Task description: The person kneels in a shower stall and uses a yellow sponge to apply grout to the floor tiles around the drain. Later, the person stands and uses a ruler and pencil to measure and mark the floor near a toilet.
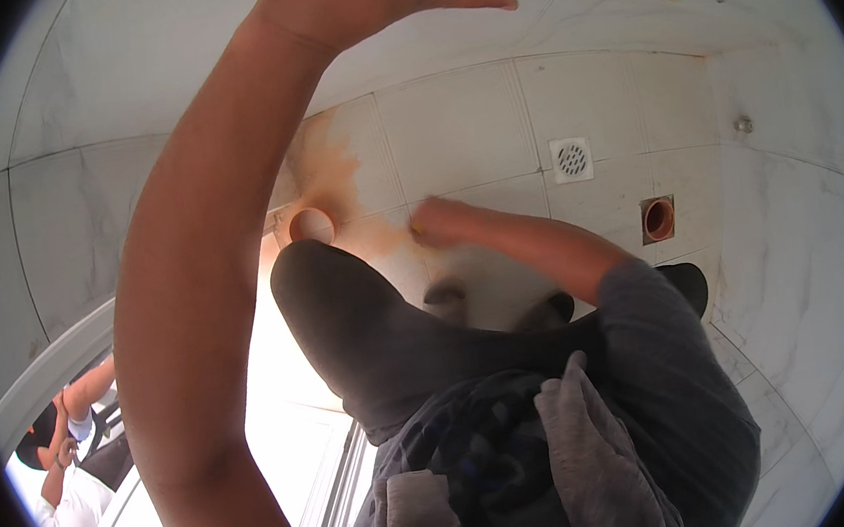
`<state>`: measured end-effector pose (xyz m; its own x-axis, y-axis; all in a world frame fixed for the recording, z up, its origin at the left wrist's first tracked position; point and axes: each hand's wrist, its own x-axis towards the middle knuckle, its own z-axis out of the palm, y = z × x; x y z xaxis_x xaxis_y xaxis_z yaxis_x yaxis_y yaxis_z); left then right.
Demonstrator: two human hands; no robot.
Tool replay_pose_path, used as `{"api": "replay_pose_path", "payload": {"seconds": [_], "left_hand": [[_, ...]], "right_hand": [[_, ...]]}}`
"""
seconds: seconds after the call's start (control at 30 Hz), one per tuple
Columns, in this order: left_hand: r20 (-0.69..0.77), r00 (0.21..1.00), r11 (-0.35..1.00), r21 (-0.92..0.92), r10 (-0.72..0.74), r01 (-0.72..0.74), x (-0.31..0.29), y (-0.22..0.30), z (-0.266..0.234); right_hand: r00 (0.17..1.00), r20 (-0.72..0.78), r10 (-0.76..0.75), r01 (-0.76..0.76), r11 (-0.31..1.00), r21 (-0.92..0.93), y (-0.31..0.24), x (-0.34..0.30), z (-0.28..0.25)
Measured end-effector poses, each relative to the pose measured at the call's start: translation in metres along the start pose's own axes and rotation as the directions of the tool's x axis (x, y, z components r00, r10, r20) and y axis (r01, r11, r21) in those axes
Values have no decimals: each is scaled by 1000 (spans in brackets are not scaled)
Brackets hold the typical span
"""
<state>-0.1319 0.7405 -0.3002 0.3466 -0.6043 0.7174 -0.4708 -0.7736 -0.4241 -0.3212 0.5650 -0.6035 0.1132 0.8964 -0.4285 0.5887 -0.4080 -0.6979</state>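
Note:
My left arm reaches up across the view. My left hand [354,3] is near the pale tiled wall, with its thumb stretched out; the other fingers are cut off by the top edge. Whether it touches the wall I cannot tell. Low over the floor, my right hand [435,222] is closed and slightly blurred. A small yellowish bit shows at its fingers, too little to name. To its left, an orange ring-shaped piece like a pipe end [311,226] is partly behind my knee. Orange-brown dust or stain [338,165] spreads over the tiles around it.
A white slotted floor drain cover [571,160] and an orange pipe opening [657,220] in a square cut-out lie to the right. A small round wall fitting [743,124] is beyond. At lower left, a person [68,465] shows past a white frame [55,376].

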Motion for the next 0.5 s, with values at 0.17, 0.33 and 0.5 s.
{"api": "replay_pose_path", "payload": {"seconds": [0.17, 0.33, 0.5], "left_hand": [[-52, 997, 998, 47, 54, -51, -2, -6, 9], [2, 1000, 1000, 14, 26, -26, -1, -4, 1], [-34, 996, 995, 58, 79, -76, 1, -13, 5]], "right_hand": [[957, -282, -70, 186, 893, 410, -3, 6, -50], [942, 331, 50, -150, 946, 286, 22, -18, -20], [986, -158, 62, 69, 702, 708, 12, 15, -4]]}}
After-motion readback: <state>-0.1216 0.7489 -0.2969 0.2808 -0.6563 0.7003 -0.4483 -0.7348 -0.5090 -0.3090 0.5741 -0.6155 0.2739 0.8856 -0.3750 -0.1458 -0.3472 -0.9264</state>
